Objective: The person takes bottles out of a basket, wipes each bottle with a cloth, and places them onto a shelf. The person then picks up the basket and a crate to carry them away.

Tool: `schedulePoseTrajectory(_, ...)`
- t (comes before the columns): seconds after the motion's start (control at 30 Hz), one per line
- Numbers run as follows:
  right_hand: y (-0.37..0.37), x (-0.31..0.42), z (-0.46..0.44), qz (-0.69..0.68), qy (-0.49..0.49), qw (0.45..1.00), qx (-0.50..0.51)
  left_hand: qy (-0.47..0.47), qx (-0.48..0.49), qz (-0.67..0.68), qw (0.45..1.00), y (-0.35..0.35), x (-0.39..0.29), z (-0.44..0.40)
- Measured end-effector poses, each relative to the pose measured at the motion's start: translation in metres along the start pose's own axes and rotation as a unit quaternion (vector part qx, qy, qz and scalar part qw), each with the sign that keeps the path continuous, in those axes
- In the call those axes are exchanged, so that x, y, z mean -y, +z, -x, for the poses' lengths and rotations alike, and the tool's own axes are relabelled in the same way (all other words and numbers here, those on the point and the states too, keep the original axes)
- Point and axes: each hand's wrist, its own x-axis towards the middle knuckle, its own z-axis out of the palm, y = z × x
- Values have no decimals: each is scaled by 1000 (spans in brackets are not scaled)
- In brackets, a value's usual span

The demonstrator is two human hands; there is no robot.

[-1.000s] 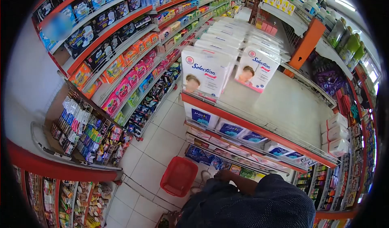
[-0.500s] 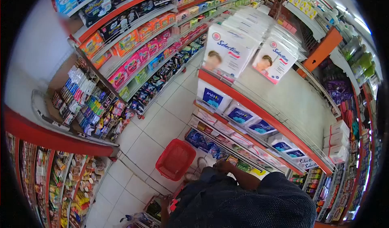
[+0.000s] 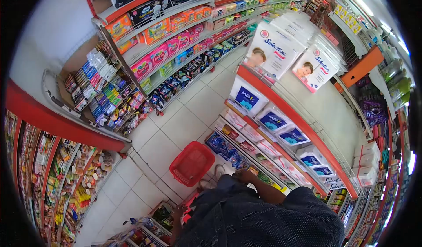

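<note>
My right hand is low in front of my body, by the lower shelves, its fingers curled together; whatever may be inside does not show. On the other side, my left hand hangs beside a small red and white item. Its fingers are too small and dark to read, so a grip on that item cannot be confirmed. An empty-looking red basket rests on the tiled floor, touching neither hand, just ahead of my shoes.
A shelf unit with white "Selection" packs on top and blue-labelled packs below stands at the right. Long shelves of coloured packs line the left. A rack of small packets and a red-edged counter are nearer.
The view has swung, so shelves and counter appear shifted. My left hand and the red and white item, hardly visible a second ago, now show at the bottom. My right hand stays low.
</note>
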Motion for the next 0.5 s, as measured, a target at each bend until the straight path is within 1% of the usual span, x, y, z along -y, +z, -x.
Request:
schedulePoseTrajectory(0.03, 2, 0, 1, 5, -25, 999, -20, -1, 2, -43, 999, 0, -4, -1)
schedulePoseTrajectory(0.1, -25, 27, 14, -17, -22, 999, -30, -2, 9, -130, 991, -3, -6, -2)
schedulePoseTrajectory(0.13, -49, 47, 21, -39, -20, 998, -43, -2, 9, -130, 991, -8, 4, -6)
schedulePoseTrajectory(0.2, -70, 64, 21, -62, -16, 996, -55, 51, 31, -126, 990, -7, 24, -16)
schedulePoseTrajectory(0.23, -72, 68, 20, -80, 60, 995, -15, 77, 42, -124, 988, -6, 27, -30)
schedulePoseTrajectory(0.3, -79, 74, 19, -112, 208, 970, 64, 130, 65, -121, 982, -20, 43, -23)
schedulePoseTrajectory(0.37, -87, 83, 23, -107, 204, 972, 49, 183, 86, -116, 972, -20, 47, -32)
schedulePoseTrajectory(0.4, -90, 88, 25, -101, 199, 974, 34, 182, 86, -118, 972, -22, 44, -31)
schedulePoseTrajectory(0.43, -88, 88, 24, -95, 194, 976, 18, 128, 66, -123, 982, -20, 34, -26)
schedulePoseTrajectory(0.5, -77, 80, 20, -90, 192, 977, 20, 19, 20, -130, 991, -14, 15, -14)
